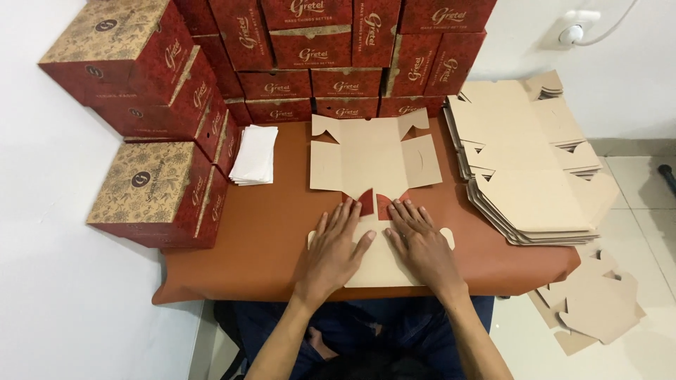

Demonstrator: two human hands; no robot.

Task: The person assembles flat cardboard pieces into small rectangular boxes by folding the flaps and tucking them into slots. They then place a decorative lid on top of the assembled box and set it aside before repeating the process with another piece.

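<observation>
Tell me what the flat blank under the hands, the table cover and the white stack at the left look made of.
Flat blank: apparently matte brown cardboard, die-cut, red-printed side showing on folded flaps. Table cover: smooth brown sheet, possibly vinyl or leatherette; faint sheen, draped edge. White stack: thin sheets, likely paper; too small to be sure.

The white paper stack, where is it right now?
In the head view, the white paper stack lies on the brown table, left of the flat box blank, against the red boxes.
</observation>
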